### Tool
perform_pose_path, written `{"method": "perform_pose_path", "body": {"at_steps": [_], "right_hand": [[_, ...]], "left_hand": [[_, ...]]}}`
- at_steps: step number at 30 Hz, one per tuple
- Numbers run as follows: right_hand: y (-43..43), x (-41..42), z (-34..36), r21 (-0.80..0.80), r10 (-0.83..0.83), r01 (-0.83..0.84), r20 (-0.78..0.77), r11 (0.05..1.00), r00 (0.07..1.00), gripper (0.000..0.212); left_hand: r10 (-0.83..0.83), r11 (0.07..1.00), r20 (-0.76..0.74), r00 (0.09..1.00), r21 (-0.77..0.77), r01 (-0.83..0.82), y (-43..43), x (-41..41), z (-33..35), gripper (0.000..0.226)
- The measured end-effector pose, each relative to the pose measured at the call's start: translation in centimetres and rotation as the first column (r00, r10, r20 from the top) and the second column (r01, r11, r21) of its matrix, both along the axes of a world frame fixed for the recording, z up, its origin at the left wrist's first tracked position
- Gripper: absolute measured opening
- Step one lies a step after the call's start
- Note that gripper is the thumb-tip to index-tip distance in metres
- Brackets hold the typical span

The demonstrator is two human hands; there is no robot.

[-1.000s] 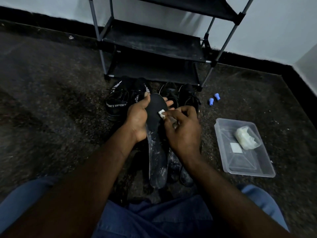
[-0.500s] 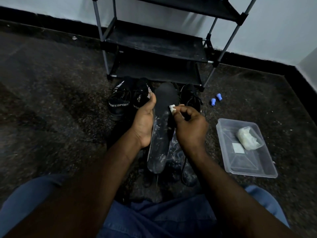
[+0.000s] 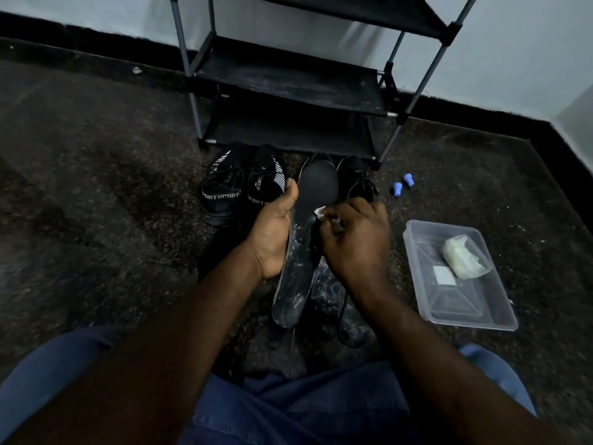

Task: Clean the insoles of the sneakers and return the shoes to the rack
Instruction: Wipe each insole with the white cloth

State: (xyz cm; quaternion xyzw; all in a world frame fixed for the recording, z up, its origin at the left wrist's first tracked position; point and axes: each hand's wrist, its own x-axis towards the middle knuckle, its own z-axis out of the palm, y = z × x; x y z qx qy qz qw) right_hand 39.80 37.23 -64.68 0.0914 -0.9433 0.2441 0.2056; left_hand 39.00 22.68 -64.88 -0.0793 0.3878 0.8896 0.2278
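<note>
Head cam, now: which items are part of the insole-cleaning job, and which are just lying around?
In the job: insole held in left hand; white wipe pinched by right hand; sneakers; shoe rack; tub with pad and white bundle, probably supplies.
Lying about: blue caps on the floor; white scrap by the wall.

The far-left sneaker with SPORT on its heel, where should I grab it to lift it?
Probably the heel collar. The far-left sneaker stands upright, heel toward you, opening facing up, so come from above on the near side: fingers inside the opening, thumb over the lettered heel band.
</note>
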Motion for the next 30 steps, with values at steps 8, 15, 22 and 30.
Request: {"method": "perform_pose_path", "body": {"at_steps": [8,15,22,30], "right_hand": [[-1.2,-0.2,0.5,-0.100,0.160,-0.164,-0.046,0.981,0.986,0.019],[1.5,-0.1,-0.5,0.222,0.318,-0.299,-0.056,0.928,0.946,0.017],[2.0,-0.3,0.1,0.183,0.260,-0.246,-0.056,0.952,0.964,0.018],[-1.7,-0.4,1.2,-0.128,0.209,-0.219,-0.087,0.967,0.974,0.013]], "left_hand": [[-0.043,0.994,0.051,0.998,-0.098,0.048,0.3,-0.3,-1.2,0.082],[-0.041,0.999,0.076,0.996,-0.019,0.042,-0.2,-0.6,-0.9,0.074],[-0.037,0.999,0.031,0.999,0.006,0.037,-0.3,-1.0,-0.2,0.073],[-0.014,0.969,0.020,1.000,-0.245,0.019,0.2,-1.0,-1.9,0.089]]}}
